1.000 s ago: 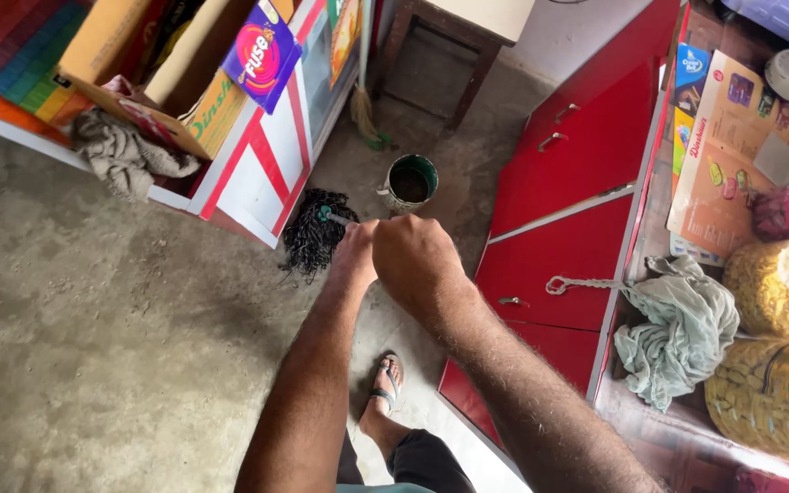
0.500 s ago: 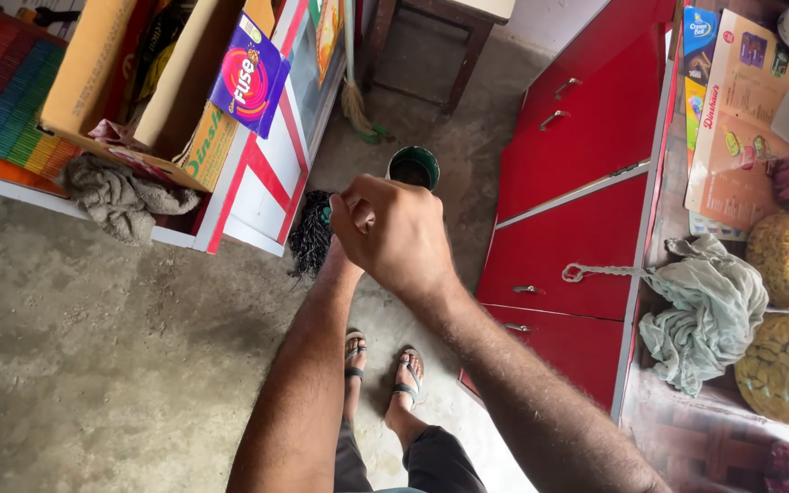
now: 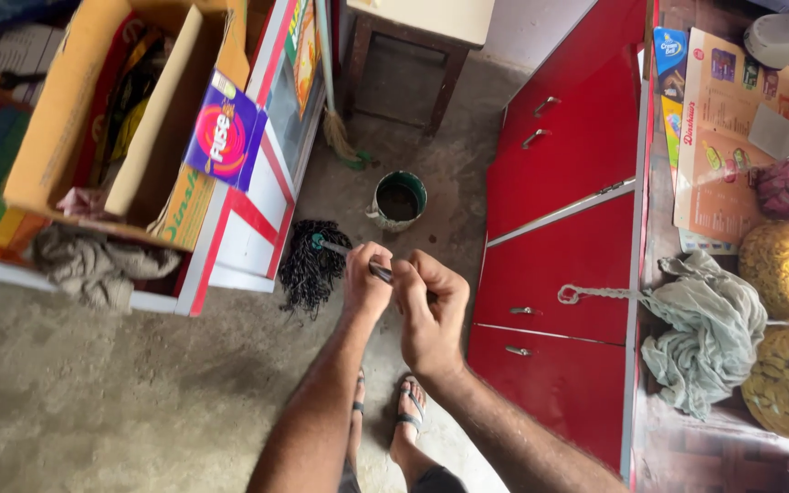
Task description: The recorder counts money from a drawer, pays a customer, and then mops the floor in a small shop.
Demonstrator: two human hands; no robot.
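Currently both my hands grip the mop handle (image 3: 378, 268): left hand (image 3: 365, 285) lower, right hand (image 3: 431, 309) just behind, fingers clenched. Black mop head (image 3: 310, 267) on the concrete floor (image 3: 93, 402), near a green bucket (image 3: 398, 198), probably paint-stained.

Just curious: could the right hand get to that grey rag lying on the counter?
Probably yes. The right hand is busy gripping the mop handle, but nothing stands between it and the grey rag on the counter's edge.
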